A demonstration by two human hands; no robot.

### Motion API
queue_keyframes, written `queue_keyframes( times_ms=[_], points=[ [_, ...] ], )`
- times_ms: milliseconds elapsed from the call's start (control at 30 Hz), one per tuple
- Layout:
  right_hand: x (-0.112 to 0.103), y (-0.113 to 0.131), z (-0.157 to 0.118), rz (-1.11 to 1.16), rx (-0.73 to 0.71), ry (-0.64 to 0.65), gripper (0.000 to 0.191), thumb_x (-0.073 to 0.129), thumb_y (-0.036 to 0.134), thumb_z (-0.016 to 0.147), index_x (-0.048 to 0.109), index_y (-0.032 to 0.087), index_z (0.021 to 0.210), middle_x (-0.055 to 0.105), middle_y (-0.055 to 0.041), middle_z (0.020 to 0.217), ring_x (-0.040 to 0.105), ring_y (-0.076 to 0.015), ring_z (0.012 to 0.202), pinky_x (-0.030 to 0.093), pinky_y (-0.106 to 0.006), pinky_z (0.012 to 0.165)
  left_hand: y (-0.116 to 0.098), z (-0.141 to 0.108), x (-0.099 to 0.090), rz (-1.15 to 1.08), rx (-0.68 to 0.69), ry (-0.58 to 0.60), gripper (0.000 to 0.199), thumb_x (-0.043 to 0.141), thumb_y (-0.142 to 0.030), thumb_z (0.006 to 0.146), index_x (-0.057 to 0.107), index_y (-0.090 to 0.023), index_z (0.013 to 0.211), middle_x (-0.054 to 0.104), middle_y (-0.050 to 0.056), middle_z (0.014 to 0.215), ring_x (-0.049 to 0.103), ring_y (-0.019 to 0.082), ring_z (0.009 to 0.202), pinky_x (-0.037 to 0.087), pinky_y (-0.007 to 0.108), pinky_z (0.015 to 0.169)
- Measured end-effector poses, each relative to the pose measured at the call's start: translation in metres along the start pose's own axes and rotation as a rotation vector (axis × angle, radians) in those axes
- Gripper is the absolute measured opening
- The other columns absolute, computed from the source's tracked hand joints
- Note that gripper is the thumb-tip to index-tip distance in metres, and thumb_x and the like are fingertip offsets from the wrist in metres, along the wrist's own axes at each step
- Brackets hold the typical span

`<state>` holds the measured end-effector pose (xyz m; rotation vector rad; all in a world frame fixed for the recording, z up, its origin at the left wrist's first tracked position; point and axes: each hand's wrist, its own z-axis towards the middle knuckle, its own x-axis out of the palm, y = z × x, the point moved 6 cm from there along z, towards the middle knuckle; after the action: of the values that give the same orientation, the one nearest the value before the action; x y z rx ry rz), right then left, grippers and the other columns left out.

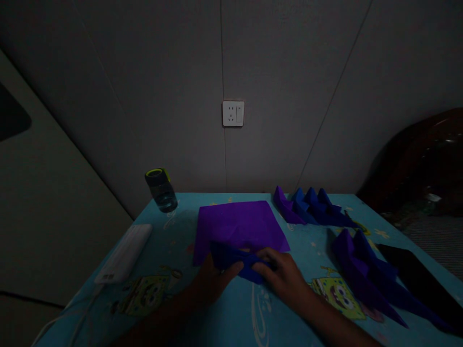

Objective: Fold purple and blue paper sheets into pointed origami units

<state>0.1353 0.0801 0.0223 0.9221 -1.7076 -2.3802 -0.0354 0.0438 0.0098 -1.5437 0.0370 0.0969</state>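
Observation:
A folded piece of dark blue paper (235,259) is held between my two hands, just over the near edge of a flat purple sheet (235,224). My left hand (216,279) grips its left part, with the thumb pressed on the near face. On the other end, my right hand (280,270) pinches the paper between thumb and fingers. Parts of the fingers are hidden behind the paper. To the right lie a purple paper boat (356,265) and a blue paper boat (383,274), side by side. Farther back stands a row of several purple and blue paper boats (302,209).
A light-blue cartoon tablecloth (173,246) covers the table. At left are a water bottle (161,190) and a white power bank (125,254) with a cable. A black flat object (419,274) lies at right. Behind, the wall carries a power socket (233,113).

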Motion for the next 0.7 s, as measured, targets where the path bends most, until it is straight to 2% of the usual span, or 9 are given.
queue_keyframes(
  times_ms=[100, 167, 267, 367, 467, 533, 633, 700],
  points=[
    [0.004, -0.003, 0.000, 0.039, 0.051, 0.022, 0.033, 0.058, 0.044, 0.089, 0.054, 0.019, 0.067, 0.046, 0.0056, 0.057, 0.042, -0.0108, 0.055, 0.031, -0.023, 0.052, -0.002, 0.001, 0.001, 0.022, -0.034, 0.005, 0.033, 0.070, -0.038, 0.077, 0.071, -0.024, 0.107, 0.074, 0.006, 0.111, 0.066, 0.027, 0.106, 0.051, 0.040, 0.097],
    [0.007, -0.004, 0.000, 0.144, 0.090, 0.047, 0.037, 0.058, 0.048, 0.088, 0.050, 0.019, 0.066, 0.038, 0.0071, 0.057, 0.036, -0.0098, 0.054, 0.027, -0.023, 0.050, 0.000, 0.001, 0.000, 0.012, -0.060, 0.003, 0.034, 0.070, -0.040, 0.077, 0.070, -0.022, 0.106, 0.074, 0.007, 0.108, 0.067, 0.027, 0.102, 0.053, 0.038, 0.092],
    [0.013, -0.004, -0.001, 0.319, 0.142, 0.120, 0.041, 0.060, 0.053, 0.085, 0.047, 0.020, 0.066, 0.035, 0.0078, 0.058, 0.032, -0.0090, 0.053, 0.026, -0.022, 0.049, 0.009, -0.002, -0.003, 0.005, -0.119, -0.047, 0.038, 0.073, -0.044, 0.071, 0.069, -0.023, 0.103, 0.075, 0.007, 0.099, 0.069, 0.026, 0.091, 0.055, 0.035, 0.079],
    [0.019, -0.004, -0.001, 0.405, 0.174, 0.176, 0.043, 0.063, 0.056, 0.083, 0.047, 0.019, 0.067, 0.037, 0.0078, 0.058, 0.033, -0.0083, 0.053, 0.027, -0.021, 0.049, 0.020, -0.008, -0.001, 0.061, -0.187, -0.045, 0.030, 0.071, -0.051, 0.071, 0.068, -0.023, 0.082, 0.071, 0.003, 0.070, 0.066, 0.021, 0.068, 0.052, 0.030, 0.065],
    [0.020, -0.007, 0.000, 0.427, 0.184, 0.178, 0.042, 0.065, 0.055, 0.082, 0.050, 0.018, 0.068, 0.040, 0.0075, 0.058, 0.037, -0.0076, 0.052, 0.029, -0.020, 0.049, 0.025, -0.010, 0.002, 0.071, -0.214, -0.045, 0.040, 0.062, -0.060, 0.075, 0.061, -0.021, 0.064, 0.053, -0.002, 0.046, 0.052, 0.014, 0.047, 0.045, 0.027, 0.052],
    [0.021, -0.008, 0.001, 0.432, 0.190, 0.213, 0.040, 0.063, 0.055, 0.084, 0.055, 0.017, 0.074, 0.048, 0.0061, 0.061, 0.044, -0.0078, 0.051, 0.034, -0.020, 0.048, 0.024, -0.008, 0.000, 0.008, -0.213, -0.115, 0.046, 0.061, -0.065, 0.073, 0.064, -0.019, 0.071, 0.049, -0.004, 0.046, 0.047, 0.012, 0.043, 0.040, 0.025, 0.046],
    [0.020, -0.009, 0.001, 0.403, 0.191, 0.264, 0.041, 0.057, 0.056, 0.088, 0.060, 0.016, 0.079, 0.059, 0.0027, 0.064, 0.056, -0.0100, 0.050, 0.043, -0.022, 0.050, 0.018, -0.002, -0.006, -0.126, -0.184, -0.222, 0.053, 0.062, -0.069, 0.069, 0.065, -0.018, 0.081, 0.052, -0.004, 0.051, 0.045, 0.011, 0.042, 0.035, 0.024, 0.041],
    [0.018, -0.008, 0.001, 0.393, 0.189, 0.267, 0.043, 0.055, 0.057, 0.088, 0.061, 0.015, 0.078, 0.062, 0.0012, 0.064, 0.060, -0.0109, 0.049, 0.045, -0.022, 0.050, 0.015, 0.001, -0.008, -0.196, -0.161, -0.231, 0.052, 0.063, -0.069, 0.070, 0.063, -0.018, 0.078, 0.051, -0.004, 0.049, 0.043, 0.011, 0.041, 0.034, 0.024, 0.041]
  ],
)
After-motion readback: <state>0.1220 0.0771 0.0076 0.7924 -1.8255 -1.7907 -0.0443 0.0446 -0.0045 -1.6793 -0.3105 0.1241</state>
